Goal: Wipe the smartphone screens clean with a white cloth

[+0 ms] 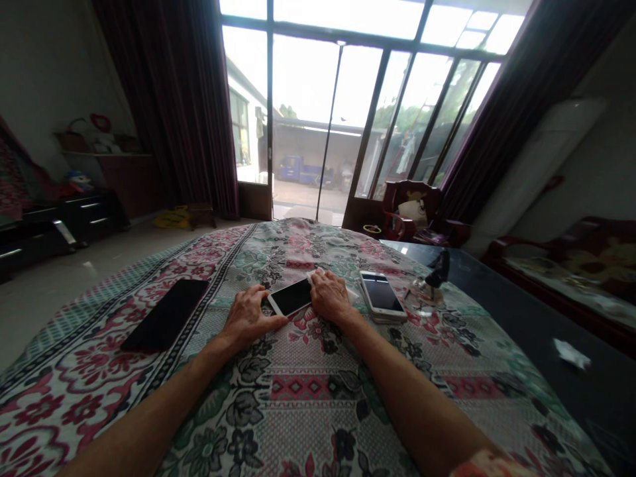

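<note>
A white-framed smartphone (291, 299) with a dark screen lies slanted on the patterned tablecloth (308, 387). My left hand (248, 315) grips its left end, thumb at the near edge and fingers at the far corner. My right hand (330, 296) is closed over the phone's right end, pressing a white tissue (314, 273) against it. The hand hides most of the tissue and that end of the phone. Just right of my right hand, a white phone (382, 295) rests on top of a small stack.
A large black tablet-like device (166, 315) lies to the left. Beyond the phone stack stands a clear glass object (422, 298) with a dark item (440, 268) beside it. A crumpled tissue (571, 354) sits on the dark tabletop (527, 324) at right. A wooden chair (412, 205) stands behind.
</note>
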`<state>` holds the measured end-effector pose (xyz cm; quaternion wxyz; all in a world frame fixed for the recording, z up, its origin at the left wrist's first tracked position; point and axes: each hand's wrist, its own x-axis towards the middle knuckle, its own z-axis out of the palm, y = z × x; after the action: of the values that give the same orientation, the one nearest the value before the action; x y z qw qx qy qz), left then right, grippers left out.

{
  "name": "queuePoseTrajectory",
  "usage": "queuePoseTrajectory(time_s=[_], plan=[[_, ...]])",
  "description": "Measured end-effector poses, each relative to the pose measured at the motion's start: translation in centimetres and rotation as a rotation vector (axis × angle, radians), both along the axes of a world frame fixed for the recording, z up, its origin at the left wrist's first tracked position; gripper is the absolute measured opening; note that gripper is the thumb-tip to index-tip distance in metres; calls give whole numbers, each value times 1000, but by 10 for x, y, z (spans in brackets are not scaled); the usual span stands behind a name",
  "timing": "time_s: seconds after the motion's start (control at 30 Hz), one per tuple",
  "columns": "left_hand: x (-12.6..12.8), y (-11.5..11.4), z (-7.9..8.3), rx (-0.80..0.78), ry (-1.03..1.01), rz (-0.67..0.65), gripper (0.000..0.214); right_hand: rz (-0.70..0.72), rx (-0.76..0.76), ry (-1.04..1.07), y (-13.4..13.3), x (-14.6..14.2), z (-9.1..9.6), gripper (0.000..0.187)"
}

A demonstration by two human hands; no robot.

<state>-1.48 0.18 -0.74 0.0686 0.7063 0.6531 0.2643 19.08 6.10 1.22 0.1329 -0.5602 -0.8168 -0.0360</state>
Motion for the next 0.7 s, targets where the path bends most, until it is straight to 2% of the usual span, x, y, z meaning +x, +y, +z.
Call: queuePoseTrajectory(time_s=[0.3,0.43,0.7], plan=[[-10,6,0,-1,-7,-91,54,62,23,-19,-12,-8,9,21],[-11,7,-1,-21,-5,-80,62,156,34,-29,-19,-22,7,20],[-10,8,-3,-29,-48,-39,58,381,18,-16,-33,-40,7,21]])
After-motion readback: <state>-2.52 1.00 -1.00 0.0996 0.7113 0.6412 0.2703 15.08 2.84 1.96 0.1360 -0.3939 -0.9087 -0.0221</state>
